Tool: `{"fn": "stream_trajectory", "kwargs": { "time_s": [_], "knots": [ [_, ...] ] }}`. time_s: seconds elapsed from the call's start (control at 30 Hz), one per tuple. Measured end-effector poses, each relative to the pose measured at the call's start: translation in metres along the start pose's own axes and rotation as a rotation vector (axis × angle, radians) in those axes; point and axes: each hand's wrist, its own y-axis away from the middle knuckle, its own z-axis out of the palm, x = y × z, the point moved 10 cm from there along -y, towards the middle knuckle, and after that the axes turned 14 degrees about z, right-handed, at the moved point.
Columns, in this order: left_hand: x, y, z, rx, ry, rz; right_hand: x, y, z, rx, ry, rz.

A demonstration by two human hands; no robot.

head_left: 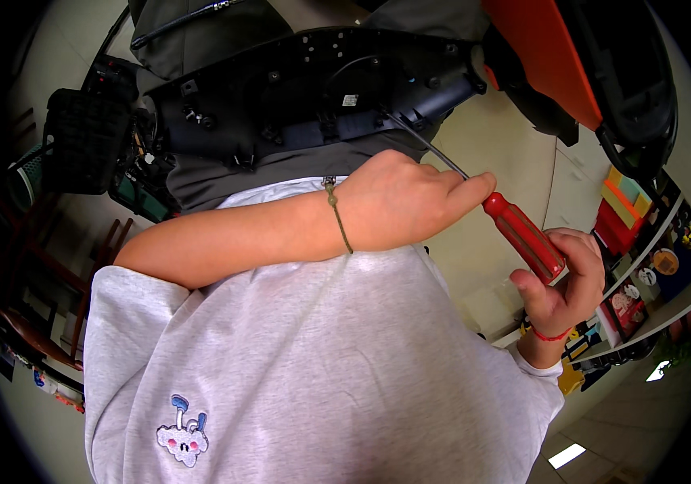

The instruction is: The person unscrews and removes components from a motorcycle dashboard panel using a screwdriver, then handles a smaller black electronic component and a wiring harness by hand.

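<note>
**Red-handled screwdriver (pixel 519 234) slants between two bare hands, its shaft reaching a dark panel (pixel 240 113)**

A person in a light grey shirt (pixel 321 339) works with both hands at the near edge of the panel, a long black plastic piece lying across dark grey cloth (pixel 281 171). The left hand (pixel 410 198), its forearm crossing the chest, is closed, with its fingers wrapped over the tool where the metal shaft meets the handle. The shaft runs up and left from there, and its far end meets the panel's near side; whether the tip sits in a screw is too small to tell.

The right hand (pixel 563 282) is partly open around the butt of the handle, fingers curled behind it and thumb on the near side; how firmly it grips cannot be told.

A dark cord bracelet (pixel 339 218) circles the left wrist, a red string (pixel 551 335) the right. A cloud-shaped patch (pixel 183 442) decorates the shirt. Beyond the panel's right end stands an orange body part (pixel 539 56), above pale floor tiles (pixel 515 161). A pale label (pixel 350 100) shows inside the panel.
</note>
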Motion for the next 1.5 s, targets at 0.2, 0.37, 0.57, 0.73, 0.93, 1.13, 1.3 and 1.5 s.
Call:
{"fn": "stream_trajectory", "kwargs": {
  "time_s": [0.2,0.37,0.57,0.73,0.93,1.13,1.3,1.5],
  "knots": [
    [-0.003,0.003,-0.001,0.025,-0.004,-0.033,-0.007,-0.003,0.005,-0.133,0.077,-0.017],
    [-0.001,0.001,-0.003,0.018,-0.019,-0.006,-0.001,0.000,0.008,-0.015,-0.082,-0.033],
    [0.000,0.006,-0.002,-0.017,-0.051,0.008,-0.015,-0.008,0.018,-0.117,-0.075,-0.176],
    [-0.002,0.011,-0.010,-0.052,-0.036,0.013,0.000,0.003,0.015,0.057,-0.147,-0.006],
    [-0.013,0.054,-0.061,-0.054,-0.020,-0.066,-0.003,-0.009,0.039,-0.075,-0.303,-0.043],
    [-0.054,0.135,-0.154,-0.018,-0.304,-0.538,-0.006,-0.015,0.052,-0.029,-0.229,-0.055],
    [-0.069,0.166,-0.189,0.009,-0.483,-0.608,-0.010,-0.022,0.048,0.030,-0.281,-0.089],
    [-0.078,0.165,-0.189,-0.036,-0.619,-0.657,-0.017,-0.024,0.046,0.002,-0.338,-0.133]
  ]
}}
